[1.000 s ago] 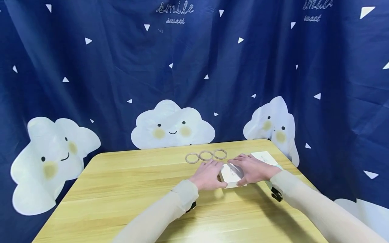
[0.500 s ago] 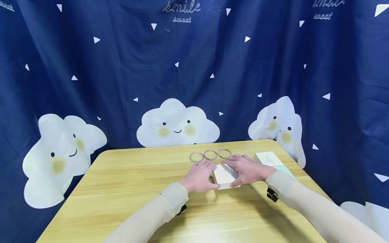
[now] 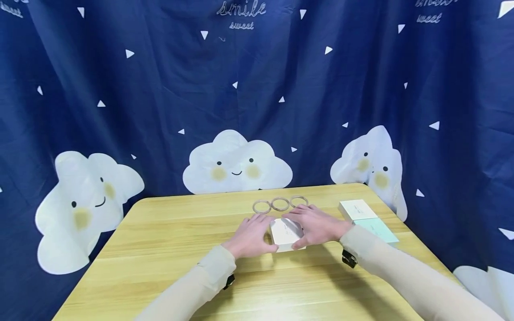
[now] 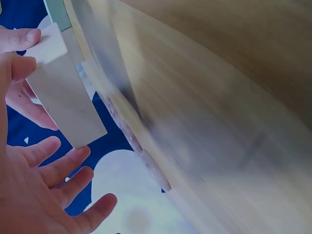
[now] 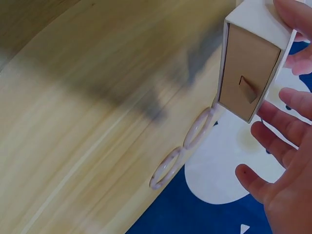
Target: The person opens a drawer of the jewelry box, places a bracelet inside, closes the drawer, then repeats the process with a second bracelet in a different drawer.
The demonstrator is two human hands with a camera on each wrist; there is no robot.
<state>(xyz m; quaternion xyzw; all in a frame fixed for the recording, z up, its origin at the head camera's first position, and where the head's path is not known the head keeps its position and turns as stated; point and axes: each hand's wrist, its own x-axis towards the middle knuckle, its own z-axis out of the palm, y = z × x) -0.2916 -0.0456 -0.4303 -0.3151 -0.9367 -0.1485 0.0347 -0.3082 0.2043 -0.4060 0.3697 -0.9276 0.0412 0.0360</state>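
A small white box is held above the wooden table between both hands. My left hand grips its left side, thumb at the near edge and fingertips at the far corner. On the opposite side my right hand holds it in the same way. In the right wrist view, the end of the box shows a tan drawer front with a small pull tab, slid fully in. The left wrist view shows a plain end of the box, with the other fingers of the left hand spread below it.
Three pale, marbled bangles lie in a row on the table beyond the hands. At the right edge, another white box touches a mint-green box. Behind the table hangs a blue curtain.
Both hands have carried the white box leftward over the table. The right arm has moved off the white and mint-green boxes at the right, and the head view has shifted slightly.
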